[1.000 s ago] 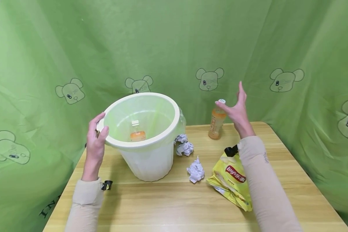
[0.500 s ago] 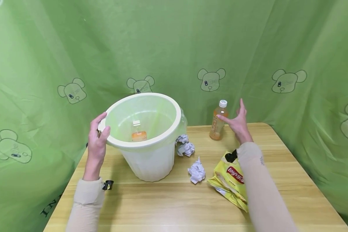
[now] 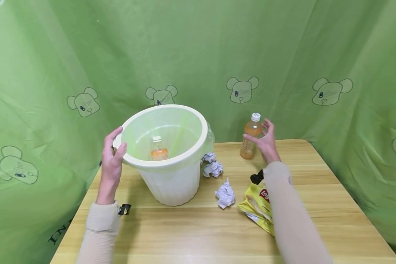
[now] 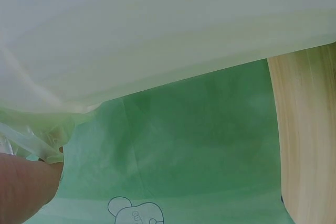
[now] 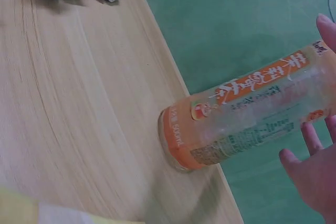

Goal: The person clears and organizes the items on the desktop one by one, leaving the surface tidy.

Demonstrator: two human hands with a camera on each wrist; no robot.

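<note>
Left hand point(image 3: 111, 161) fingers clamp bin rim point(image 3: 132, 161) | right hand point(image 3: 266, 141) fingers apart beside bottle point(image 3: 249, 137)

Bottle point(image 3: 249, 137): clear plastic, white cap, orange label, little orange drink at its base; upright near the table's far edge, right of frame centre. Bin point(image 3: 166, 154): cream plastic, clear liner, tilted toward the camera, left of centre, a second bottle point(image 3: 158, 148) inside.

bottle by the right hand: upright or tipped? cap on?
Upright, cap on. The bottle stands on its base on the table, white cap on top; the right hand is at it, fingers spread.
</note>
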